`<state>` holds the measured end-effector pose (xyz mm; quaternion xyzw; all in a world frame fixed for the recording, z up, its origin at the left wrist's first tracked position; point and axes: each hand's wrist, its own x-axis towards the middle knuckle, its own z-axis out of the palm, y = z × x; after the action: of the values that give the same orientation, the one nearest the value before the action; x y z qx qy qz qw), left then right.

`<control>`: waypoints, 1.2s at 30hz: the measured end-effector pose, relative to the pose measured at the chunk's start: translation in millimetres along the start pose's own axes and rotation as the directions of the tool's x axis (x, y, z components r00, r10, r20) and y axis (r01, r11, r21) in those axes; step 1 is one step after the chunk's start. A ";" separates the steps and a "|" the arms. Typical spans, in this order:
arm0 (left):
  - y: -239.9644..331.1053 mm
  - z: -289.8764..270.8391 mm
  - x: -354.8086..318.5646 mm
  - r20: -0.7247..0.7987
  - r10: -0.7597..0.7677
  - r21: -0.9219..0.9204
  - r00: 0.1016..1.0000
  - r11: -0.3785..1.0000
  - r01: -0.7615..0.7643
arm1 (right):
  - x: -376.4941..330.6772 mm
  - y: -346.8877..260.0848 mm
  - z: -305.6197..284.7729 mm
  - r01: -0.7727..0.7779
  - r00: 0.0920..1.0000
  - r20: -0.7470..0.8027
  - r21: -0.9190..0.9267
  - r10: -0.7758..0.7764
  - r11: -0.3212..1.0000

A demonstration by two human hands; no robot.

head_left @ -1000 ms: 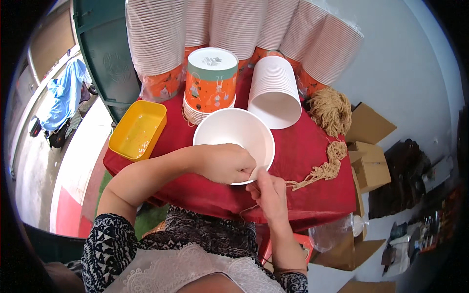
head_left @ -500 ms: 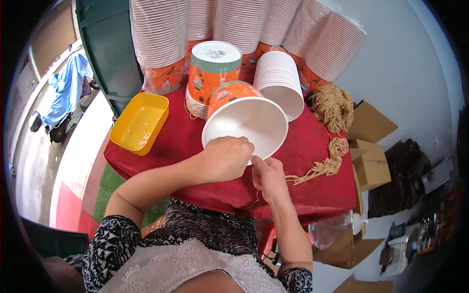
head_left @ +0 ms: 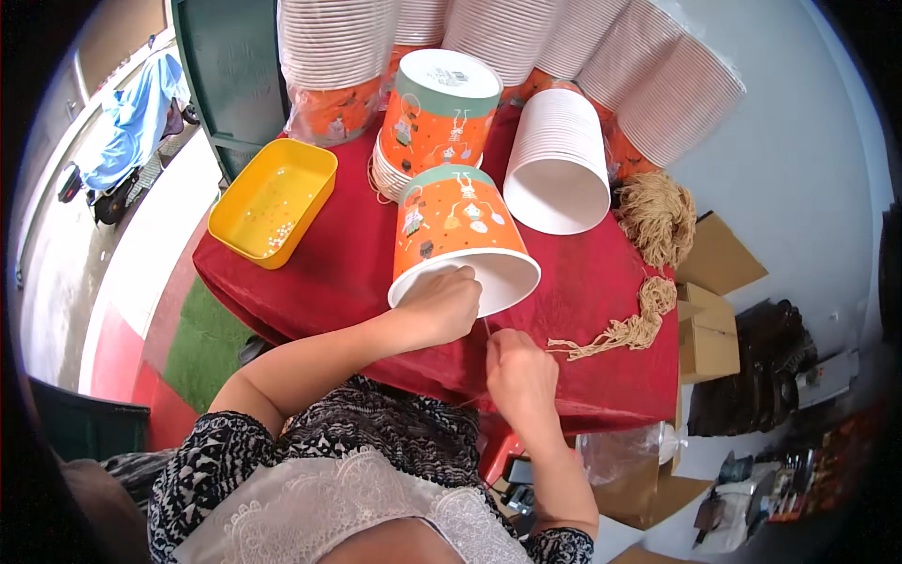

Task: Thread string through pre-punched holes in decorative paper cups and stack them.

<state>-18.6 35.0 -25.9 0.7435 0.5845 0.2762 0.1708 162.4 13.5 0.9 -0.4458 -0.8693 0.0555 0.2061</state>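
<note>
An orange paper bucket (head_left: 455, 216) with a green band and a white rim leans mouth-down toward me over the table's front part. My left hand (head_left: 440, 306) is closed at the near edge of its mouth, fingers curled over the rim and partly hidden inside. Just right of and below it, my right hand (head_left: 522, 374) is closed in a pinch. A thin string (head_left: 487, 328) runs from the rim to these fingers, and a loose end trails below them. Behind stands an upside-down stack of the same buckets (head_left: 442, 113).
A yellow tray (head_left: 310, 211) holding small white bits sits at the left on the red tablecloth (head_left: 601, 395). White nested buckets (head_left: 559, 160) lie at the right, near tan string bundles (head_left: 656, 218). Tall wrapped stacks (head_left: 338, 47) line the back; cardboard boxes (head_left: 707, 334) stand beyond the right edge.
The bucket has tipped so its mouth faces further down and more of its printed side shows. My right hand has drawn down, away from the rim, with string stretched between. My view has shifted slightly.
</note>
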 end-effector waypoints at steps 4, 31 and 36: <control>4.3 3.0 2.9 0.018 -0.020 0.067 1.000 0.998 0.019 | 10.1 -6.8 -5.5 0.155 0.975 -0.162 -0.014 -0.156 0.988; 6.7 6.1 16.0 0.340 -0.380 -0.615 0.860 0.602 0.509 | 28.6 49.0 25.3 0.134 0.991 -0.064 0.499 -0.118 0.856; 12.6 16.5 15.3 0.144 -0.337 -0.476 0.931 0.801 0.363 | 41.7 61.7 15.8 0.158 0.982 0.001 0.558 -0.191 0.815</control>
<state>3.8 47.6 -28.3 0.5608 0.6165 0.3608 0.4187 180.8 85.0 -17.9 -0.2833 -0.8585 0.2989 0.3057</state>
